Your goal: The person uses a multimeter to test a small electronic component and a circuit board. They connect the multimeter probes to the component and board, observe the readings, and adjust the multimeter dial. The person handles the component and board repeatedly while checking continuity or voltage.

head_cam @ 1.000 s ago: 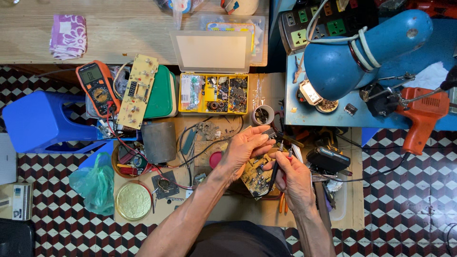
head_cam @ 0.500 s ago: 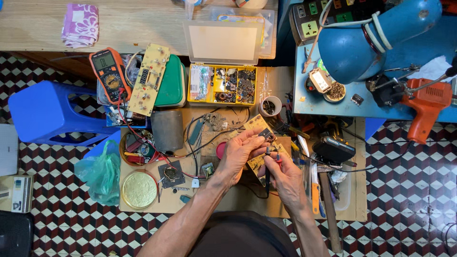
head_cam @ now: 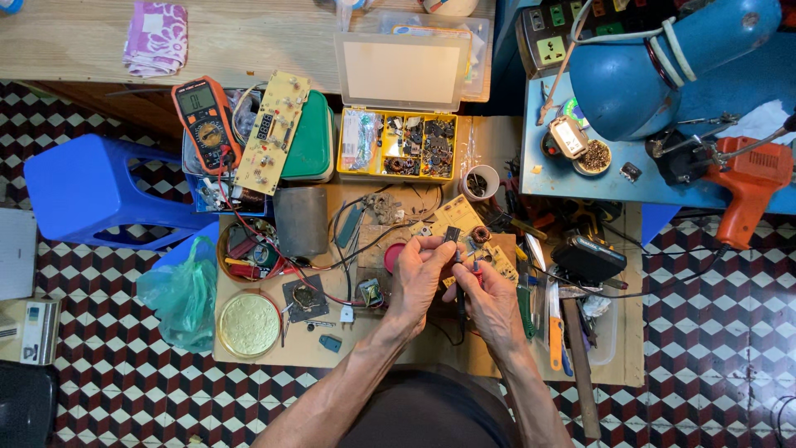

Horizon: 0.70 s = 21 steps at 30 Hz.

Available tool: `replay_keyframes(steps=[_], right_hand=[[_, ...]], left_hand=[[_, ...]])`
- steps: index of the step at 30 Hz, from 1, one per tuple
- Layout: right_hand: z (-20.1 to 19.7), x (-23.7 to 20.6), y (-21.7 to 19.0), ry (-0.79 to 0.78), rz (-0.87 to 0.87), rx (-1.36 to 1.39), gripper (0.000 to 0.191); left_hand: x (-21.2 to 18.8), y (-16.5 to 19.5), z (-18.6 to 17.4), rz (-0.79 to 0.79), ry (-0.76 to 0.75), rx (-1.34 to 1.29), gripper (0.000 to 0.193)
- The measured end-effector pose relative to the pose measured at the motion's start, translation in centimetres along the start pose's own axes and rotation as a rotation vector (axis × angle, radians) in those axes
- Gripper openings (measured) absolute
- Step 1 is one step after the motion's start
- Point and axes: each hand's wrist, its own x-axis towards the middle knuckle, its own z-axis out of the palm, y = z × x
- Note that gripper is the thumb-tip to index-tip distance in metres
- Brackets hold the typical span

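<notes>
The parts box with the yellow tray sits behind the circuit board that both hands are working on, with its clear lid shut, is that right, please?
Not quite: the lid is open. The head view shows the parts box with its clear lid swung back, leaving the compartments uncovered. The rest holds: it sits behind the circuit board, where the left hand and right hand are working.

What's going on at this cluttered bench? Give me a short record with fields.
setting: low wooden board over checkered floor
left hand: pinching a small black component
right hand: holding a red-handled tool, type unclear
under hands: tan circuit board
nearby: orange multimeter, open yellow parts box, blue lamp
</notes>
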Motion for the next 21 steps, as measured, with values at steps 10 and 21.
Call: replay_keyframes(steps=[10,21], right_hand=[[1.2,-0.9,-0.4,0.029,-0.009,-0.018,0.026],[2.0,-0.5,0.0,0.042,0.004,0.004,0.025]], left_hand=[[-0.6,0.1,0.2,-0.004,0.055,-0.024,0.039],[-0.6,0.5,-0.5,-0.111,0.007,-0.058,0.046]])
